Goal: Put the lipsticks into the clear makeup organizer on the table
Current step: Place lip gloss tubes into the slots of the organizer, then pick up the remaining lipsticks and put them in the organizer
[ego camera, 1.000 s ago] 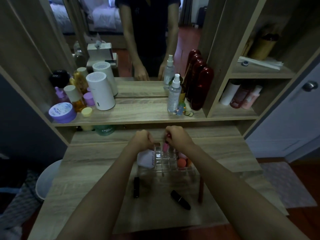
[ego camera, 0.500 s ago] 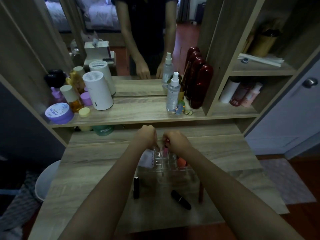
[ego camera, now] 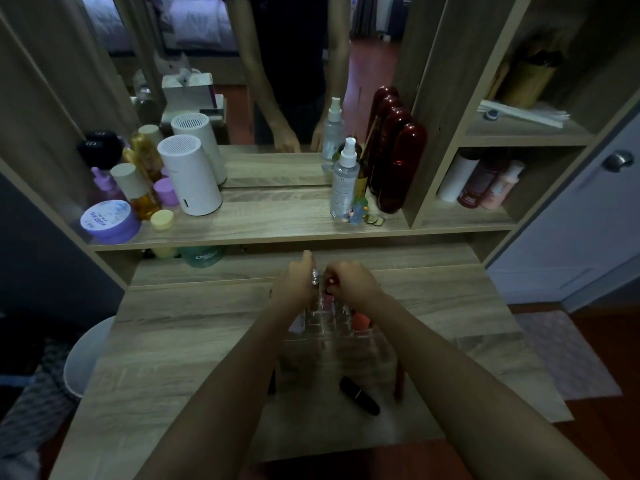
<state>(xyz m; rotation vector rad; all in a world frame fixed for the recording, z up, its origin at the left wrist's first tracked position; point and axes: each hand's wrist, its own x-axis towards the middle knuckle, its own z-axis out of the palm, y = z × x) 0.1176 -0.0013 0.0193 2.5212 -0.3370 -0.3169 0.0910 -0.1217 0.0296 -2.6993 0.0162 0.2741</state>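
Observation:
The clear makeup organizer [ego camera: 337, 336] stands mid-table, with several small compartments. My right hand [ego camera: 351, 284] is above its back rows, pinching a pink-red lipstick [ego camera: 328, 292] upright over a slot. My left hand [ego camera: 298, 282] is curled close beside it at the organizer's back left; something small and silvery [ego camera: 314, 276] glints at its fingers, and I cannot tell what it grips. On the table in front of the organizer lie a black lipstick [ego camera: 358, 394] and a slim red one [ego camera: 399, 382]. A dark lipstick [ego camera: 272, 382] is half hidden by my left forearm.
An orange sponge [ego camera: 361, 321] and a white item [ego camera: 299, 323] sit in the organizer. The shelf above carries a spray bottle [ego camera: 343, 181], a white cylinder [ego camera: 190, 174], jars and dark red bottles [ego camera: 398, 168]. A mirror stands behind. A white bin [ego camera: 85, 355] is at the left.
My two hands have drawn closer together over the organizer's back rows. The lipstick in my right hand stays upright over the slots. The lipsticks on the table have not moved.

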